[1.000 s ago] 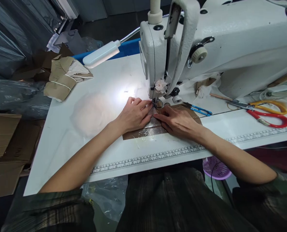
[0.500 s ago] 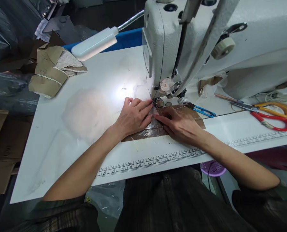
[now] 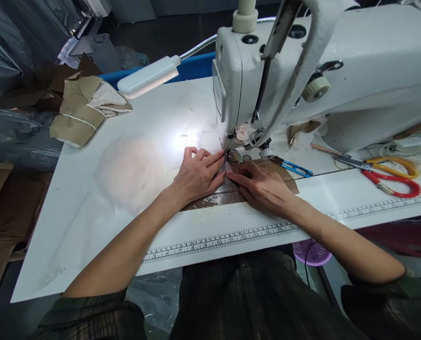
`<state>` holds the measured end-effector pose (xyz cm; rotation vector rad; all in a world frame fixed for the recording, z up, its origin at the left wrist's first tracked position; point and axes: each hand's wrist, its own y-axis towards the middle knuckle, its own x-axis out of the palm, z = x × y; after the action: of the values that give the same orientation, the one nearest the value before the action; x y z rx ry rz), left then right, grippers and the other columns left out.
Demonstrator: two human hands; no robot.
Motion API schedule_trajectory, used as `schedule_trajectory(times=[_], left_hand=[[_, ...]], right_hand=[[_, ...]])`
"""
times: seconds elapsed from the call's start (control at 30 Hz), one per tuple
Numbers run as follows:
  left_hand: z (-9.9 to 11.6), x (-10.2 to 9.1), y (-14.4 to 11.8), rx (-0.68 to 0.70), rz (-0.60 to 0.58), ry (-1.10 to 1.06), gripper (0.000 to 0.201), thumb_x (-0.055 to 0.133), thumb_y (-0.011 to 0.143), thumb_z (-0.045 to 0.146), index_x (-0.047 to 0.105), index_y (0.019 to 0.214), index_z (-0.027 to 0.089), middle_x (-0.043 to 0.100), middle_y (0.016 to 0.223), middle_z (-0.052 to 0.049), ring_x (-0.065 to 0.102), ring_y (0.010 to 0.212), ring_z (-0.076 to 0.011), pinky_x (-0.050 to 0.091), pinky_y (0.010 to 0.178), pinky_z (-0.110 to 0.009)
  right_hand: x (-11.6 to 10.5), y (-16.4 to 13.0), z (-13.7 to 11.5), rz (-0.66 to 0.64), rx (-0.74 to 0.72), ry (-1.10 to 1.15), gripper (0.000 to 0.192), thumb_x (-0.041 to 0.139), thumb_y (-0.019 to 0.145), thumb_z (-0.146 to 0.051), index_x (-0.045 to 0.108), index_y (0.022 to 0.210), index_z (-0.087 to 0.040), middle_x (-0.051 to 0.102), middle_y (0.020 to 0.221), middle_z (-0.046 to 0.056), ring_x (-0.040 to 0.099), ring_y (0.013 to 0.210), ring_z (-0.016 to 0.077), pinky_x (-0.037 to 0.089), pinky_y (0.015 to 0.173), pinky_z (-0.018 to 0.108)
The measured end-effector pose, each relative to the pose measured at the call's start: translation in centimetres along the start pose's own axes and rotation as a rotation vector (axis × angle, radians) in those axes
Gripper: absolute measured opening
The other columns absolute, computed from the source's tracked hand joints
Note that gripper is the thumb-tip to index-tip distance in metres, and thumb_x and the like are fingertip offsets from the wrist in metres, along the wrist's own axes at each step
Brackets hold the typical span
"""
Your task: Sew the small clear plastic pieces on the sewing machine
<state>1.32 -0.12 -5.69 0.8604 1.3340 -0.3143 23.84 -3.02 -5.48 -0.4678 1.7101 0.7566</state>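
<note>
Ideally, work low over the brown board (image 3: 219, 200), with right hand (image 3: 265, 188) curled at the sheer fabric (image 3: 228, 167) (pinch too hidden to tell) and left hand (image 3: 198, 175) laid flat, unclenched. Guide straight from between both hands, without touching the presser foot (image 3: 227, 155) under the sewing machine (image 3: 231, 85).

1. The one view, from a head-worn camera, looks forward and steeply down.
2. It sits near enough that the left hand (image 3: 198, 175) and right hand (image 3: 263, 186) fall mid-frame, above a dark shirt (image 3: 249, 297) at the bottom edge.
3. The sewing machine (image 3: 369, 61) crowds the upper right; the white table (image 3: 72, 203) spreads leftward.
</note>
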Motion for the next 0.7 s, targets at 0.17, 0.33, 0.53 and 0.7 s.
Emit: schedule_trajectory(times=[0.17, 0.33, 0.53, 0.7], left_hand=[[0.2, -0.1, 0.0, 0.001, -0.004, 0.006, 0.031, 0.046, 0.098, 0.031, 0.064, 0.121, 0.02, 0.063, 0.133, -0.009, 0.059, 0.098, -0.0282, 0.038, 0.087, -0.053], [0.6, -0.4, -0.1, -0.022, 0.022, 0.03, 0.03, 0.048, 0.096, 0.031, 0.063, 0.119, 0.018, 0.063, 0.133, -0.011, 0.059, 0.102, -0.0296, 0.037, 0.089, -0.053], [0.2, -1.4, -0.4, 0.08, 0.076, -0.112, 0.018, 0.053, 0.091, 0.025, 0.07, 0.092, 0.02, 0.074, 0.103, -0.005, 0.062, 0.087, -0.0207, 0.042, 0.083, -0.042], [-0.2, -1.2, -0.5, 0.22, 0.089, -0.187, 0.016, 0.057, 0.089, 0.023, 0.072, 0.091, 0.018, 0.075, 0.099, -0.004, 0.063, 0.078, -0.0166, 0.045, 0.081, -0.039]], right_hand=[[0.1, 0.1, -0.1, -0.016, 0.055, 0.024, 0.037, 0.045, 0.097, -0.023, 0.063, 0.129, -0.024, 0.057, 0.11, 0.011, 0.057, 0.083, 0.0194, 0.047, 0.063, 0.031], [0.2, 0.1, -0.2, 0.007, 0.099, 0.097, 0.037, 0.044, 0.096, -0.024, 0.066, 0.126, -0.025, 0.058, 0.11, 0.01, 0.059, 0.085, 0.0195, 0.046, 0.064, 0.031], [0.2, 0.1, 0.1, 0.006, 0.13, 0.158, 0.037, 0.045, 0.096, -0.023, 0.068, 0.125, -0.027, 0.057, 0.111, 0.009, 0.059, 0.087, 0.0194, 0.047, 0.067, 0.031], [0.4, 0.1, 0.4, -0.008, 0.115, 0.166, 0.037, 0.044, 0.097, -0.024, 0.067, 0.125, -0.026, 0.056, 0.11, 0.009, 0.058, 0.086, 0.0185, 0.046, 0.069, 0.031]])
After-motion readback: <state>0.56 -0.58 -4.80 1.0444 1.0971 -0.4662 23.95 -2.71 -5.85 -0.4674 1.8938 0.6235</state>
